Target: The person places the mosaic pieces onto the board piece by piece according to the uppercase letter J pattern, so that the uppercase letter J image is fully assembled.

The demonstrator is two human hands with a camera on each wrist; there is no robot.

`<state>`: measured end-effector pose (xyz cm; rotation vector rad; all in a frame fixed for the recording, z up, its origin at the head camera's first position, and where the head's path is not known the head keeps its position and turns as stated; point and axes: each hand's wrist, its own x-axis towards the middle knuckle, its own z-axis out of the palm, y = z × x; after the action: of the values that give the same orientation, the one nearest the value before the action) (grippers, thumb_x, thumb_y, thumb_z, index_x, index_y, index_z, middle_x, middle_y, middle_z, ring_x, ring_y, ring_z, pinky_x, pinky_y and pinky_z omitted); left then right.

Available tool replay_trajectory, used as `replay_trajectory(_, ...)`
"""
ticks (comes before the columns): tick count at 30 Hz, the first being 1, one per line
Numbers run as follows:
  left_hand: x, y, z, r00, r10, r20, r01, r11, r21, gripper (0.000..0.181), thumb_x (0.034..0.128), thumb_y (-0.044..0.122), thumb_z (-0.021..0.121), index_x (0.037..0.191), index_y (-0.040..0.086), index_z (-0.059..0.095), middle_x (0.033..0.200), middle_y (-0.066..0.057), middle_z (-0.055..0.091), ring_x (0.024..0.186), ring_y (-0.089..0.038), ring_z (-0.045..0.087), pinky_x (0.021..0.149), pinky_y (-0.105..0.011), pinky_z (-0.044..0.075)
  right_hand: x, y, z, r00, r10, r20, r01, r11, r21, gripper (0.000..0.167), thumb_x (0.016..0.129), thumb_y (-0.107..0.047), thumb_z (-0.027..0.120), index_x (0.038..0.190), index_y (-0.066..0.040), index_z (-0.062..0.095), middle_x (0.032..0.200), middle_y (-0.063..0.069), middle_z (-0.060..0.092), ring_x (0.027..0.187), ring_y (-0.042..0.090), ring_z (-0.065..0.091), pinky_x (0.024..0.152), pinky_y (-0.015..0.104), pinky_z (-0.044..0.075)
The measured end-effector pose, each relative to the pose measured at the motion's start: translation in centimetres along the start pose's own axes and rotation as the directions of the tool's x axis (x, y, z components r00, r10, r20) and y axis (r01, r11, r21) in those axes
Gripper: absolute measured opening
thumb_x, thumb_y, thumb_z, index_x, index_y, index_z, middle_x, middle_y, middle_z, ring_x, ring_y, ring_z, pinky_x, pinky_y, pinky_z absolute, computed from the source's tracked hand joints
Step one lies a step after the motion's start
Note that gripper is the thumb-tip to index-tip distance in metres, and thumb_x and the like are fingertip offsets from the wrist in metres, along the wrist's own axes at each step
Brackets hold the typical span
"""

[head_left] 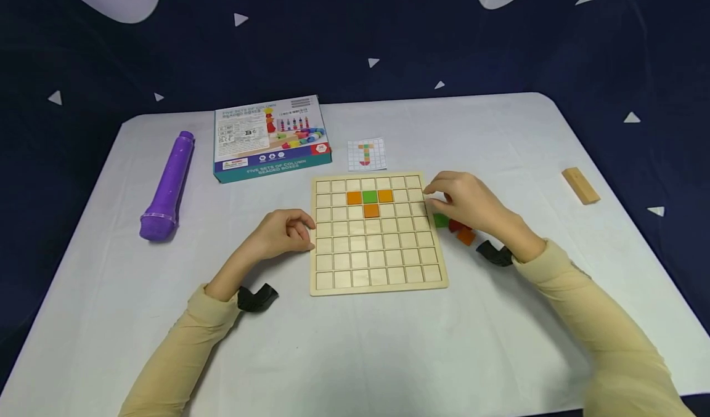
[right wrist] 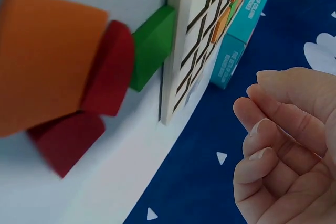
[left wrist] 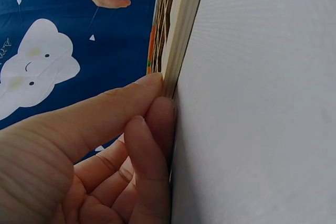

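A wooden grid board [head_left: 377, 260] lies on the table. One row near its far side bears a green tile [head_left: 369, 197] between two orange tiles, with another orange tile [head_left: 371, 210] directly below the green one. My left hand [head_left: 280, 233] pinches the board's left edge with thumb and forefinger, close to the tabletop in the left wrist view. Above the board's right edge hovers my right hand [head_left: 468, 201], fingers loosely bent and holding nothing. Beside that edge lie a loose green tile [right wrist: 153, 48], two red pieces [right wrist: 110, 69] with curved sides and an orange tile [right wrist: 50, 59].
Behind the board lies a small card [head_left: 367, 154] printed with a coloured block pattern. A boxed bead set [head_left: 272, 137] stands at the back left, near a purple microphone [head_left: 167, 189]. Far right is a wooden block [head_left: 580, 186]. Black bands [head_left: 257, 298] sit by both wrists.
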<state>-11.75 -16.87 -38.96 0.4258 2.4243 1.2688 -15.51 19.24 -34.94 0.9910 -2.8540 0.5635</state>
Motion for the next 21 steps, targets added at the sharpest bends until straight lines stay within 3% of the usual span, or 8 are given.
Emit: replay_trajectory(21,0.0,0.0,-0.1,0.999,-0.028,0.015,0.028,1.000,-0.009,0.031,0.0752,0.009,0.075,0.101,-0.001,0.061,0.075,-0.007,0.064,0.056,-0.006,0.053,0.059,-0.021,0.044,-2.3,1.2,0.3,1.000,0.009,-0.028,-0.008,1.000,0.010,0.010,0.081,-0.007,0.068,0.090,-0.003,0.071,0.089,0.008,0.070,0.063,0.013,0.050,0.059,0.024,0.040)
